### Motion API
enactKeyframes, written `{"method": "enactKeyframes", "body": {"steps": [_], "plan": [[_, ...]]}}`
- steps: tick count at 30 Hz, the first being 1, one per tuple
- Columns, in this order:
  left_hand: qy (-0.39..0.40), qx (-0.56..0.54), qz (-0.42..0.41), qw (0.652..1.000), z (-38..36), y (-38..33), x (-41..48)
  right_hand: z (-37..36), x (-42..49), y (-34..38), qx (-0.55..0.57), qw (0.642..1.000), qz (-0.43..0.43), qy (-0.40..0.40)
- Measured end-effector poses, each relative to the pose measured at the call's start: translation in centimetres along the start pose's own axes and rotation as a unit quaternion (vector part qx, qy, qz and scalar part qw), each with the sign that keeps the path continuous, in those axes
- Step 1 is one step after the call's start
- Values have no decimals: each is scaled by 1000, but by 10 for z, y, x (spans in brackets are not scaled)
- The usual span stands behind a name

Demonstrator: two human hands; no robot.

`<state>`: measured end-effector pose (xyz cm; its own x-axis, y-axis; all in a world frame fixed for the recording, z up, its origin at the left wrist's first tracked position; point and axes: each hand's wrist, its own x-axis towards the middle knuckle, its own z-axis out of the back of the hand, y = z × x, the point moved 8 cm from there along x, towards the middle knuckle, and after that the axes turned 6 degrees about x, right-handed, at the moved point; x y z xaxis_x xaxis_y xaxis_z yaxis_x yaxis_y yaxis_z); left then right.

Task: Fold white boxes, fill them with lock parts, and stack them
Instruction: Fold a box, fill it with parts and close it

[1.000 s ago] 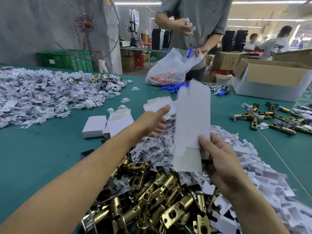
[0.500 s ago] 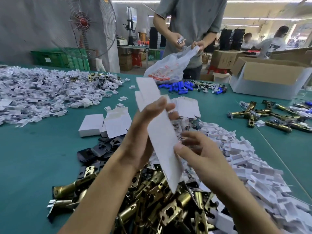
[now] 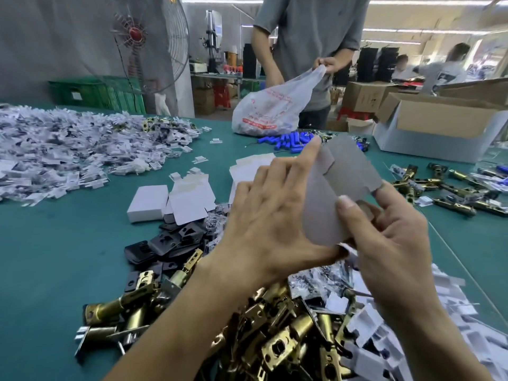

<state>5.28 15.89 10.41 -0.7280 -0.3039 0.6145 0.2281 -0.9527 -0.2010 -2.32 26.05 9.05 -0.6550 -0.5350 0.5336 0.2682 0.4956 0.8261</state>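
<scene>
Step in hand: opening a flat blank (image 3: 341, 182) into a sleeve. It is held up between both hands, above the near heap of brass latches (image 3: 277, 342), bowed but not yet square.

Left hand (image 3: 269, 215): fingers straight and spread, index laid along the blank's left edge, thumb under the bottom corner. It braces, not clenched. Right hand (image 3: 390, 243): pinching the right side, thumb on the front face, fingers curled behind.

To do it well, I judge:
- push the two side creases toward each other so the panels pop apart, rather than bending a face;
- keep the right thumb off the crease line;
- square it before tucking any flap, or the flaps may snag.

None filled yet in this cycle; one folded box (image 3: 148, 202) lies on the table (image 3: 55, 270), with more flat blanks (image 3: 192, 204) just beside it.

Surface: green cloth top. Black plates (image 3: 170, 243) next to the latches, white packets (image 3: 68, 149) heaped far left, blue parts (image 3: 288, 140) and a carton (image 3: 439, 125) at the far side.

Room: workshop, a fan (image 3: 143, 42), a person opposite holding a plastic bag (image 3: 272, 108).
</scene>
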Motion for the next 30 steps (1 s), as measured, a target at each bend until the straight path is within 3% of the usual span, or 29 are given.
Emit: {"method": "enactKeyframes", "body": {"steps": [3,10,14,17,21,26,30], "plan": [[9,5,-4,1000,-5,-1,-1,10,3,-4,15,999,-24,-16],[21,28,-22,999,-16,4,0,36,5,-17,-190,978,-6,-89],[30,19,-25,999,-21,9,2,40,3,-19,-226,965,20,-134],[26,1,-19,999,-22,14,2,38,-1,-17,-212,964,54,-152],[-10,-79,7,997,-15,22,2,25,-2,-17,-153,978,84,-115],[-51,-107,49,992,-9,34,2,9,-3,-35,-28,998,32,-54],[-53,-113,40,991,-10,30,2,-5,-2,-55,-4,999,-41,9]]}}
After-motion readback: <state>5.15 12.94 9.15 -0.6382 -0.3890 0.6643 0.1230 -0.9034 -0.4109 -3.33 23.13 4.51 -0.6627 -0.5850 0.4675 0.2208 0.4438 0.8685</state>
